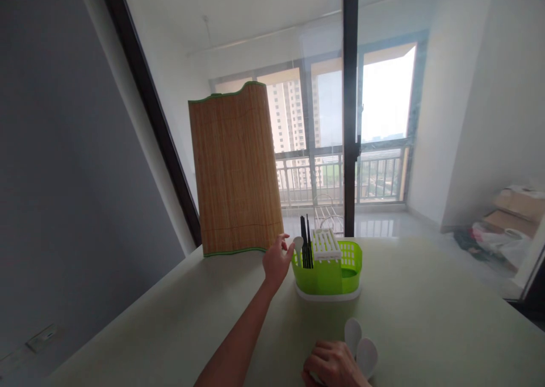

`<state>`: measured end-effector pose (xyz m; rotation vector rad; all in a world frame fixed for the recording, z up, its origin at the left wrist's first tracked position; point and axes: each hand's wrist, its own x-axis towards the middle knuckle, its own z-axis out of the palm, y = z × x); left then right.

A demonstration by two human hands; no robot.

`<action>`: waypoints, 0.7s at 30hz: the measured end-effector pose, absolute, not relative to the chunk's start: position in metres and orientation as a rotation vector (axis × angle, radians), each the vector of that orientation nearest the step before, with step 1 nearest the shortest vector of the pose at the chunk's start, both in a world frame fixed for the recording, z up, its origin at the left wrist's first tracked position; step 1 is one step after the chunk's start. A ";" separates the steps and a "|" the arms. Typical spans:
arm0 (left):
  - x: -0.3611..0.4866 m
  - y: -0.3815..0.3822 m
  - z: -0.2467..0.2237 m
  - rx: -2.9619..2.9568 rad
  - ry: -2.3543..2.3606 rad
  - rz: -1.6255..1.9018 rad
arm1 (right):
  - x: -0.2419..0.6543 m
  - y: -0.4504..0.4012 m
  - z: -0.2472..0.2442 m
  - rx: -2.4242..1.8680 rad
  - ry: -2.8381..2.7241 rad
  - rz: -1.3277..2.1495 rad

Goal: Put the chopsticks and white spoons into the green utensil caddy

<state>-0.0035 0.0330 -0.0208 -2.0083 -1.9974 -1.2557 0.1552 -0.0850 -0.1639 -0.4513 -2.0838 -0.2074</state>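
Note:
My left hand (277, 260) is at the left end of a bright green utensil caddy (327, 282) with a white base. Its fingers are apart and hold nothing visible, close to a white spoon (298, 244) standing bowl-up in the caddy. Beside that spoon stand several black chopsticks (306, 245). A white slatted rack (326, 245) sits over the caddy's middle. Low in the view, my right hand (332, 365) is curled over the table. Two white spoons, one farther (352, 331) and one nearer (367, 355), show their bowls beside it; their handles are mostly hidden behind the hand.
A bamboo mat (234, 171) with green edging stands upright on the pale table (417, 313), left of the caddy. Behind the table is a glass partition with a dark frame (349, 109). Cardboard boxes (517, 208) and plastic bags lie on the floor at right.

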 end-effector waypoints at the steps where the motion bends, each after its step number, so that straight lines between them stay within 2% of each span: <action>1: -0.001 0.022 -0.028 -1.994 -1.993 -1.336 | 0.155 -0.085 -0.165 -0.450 -2.079 -0.201; 5: 0.015 -0.025 -0.076 -2.284 -2.022 -1.435 | 0.153 -0.090 -0.172 -0.491 -2.133 -0.122; 10: 0.044 -0.049 -0.125 -2.789 -2.112 -1.166 | 0.154 -0.089 -0.193 -0.542 -2.327 0.023; 21: 0.084 -0.024 -0.129 -3.234 -1.962 -0.654 | 0.139 -0.067 -0.244 -0.731 -2.399 0.216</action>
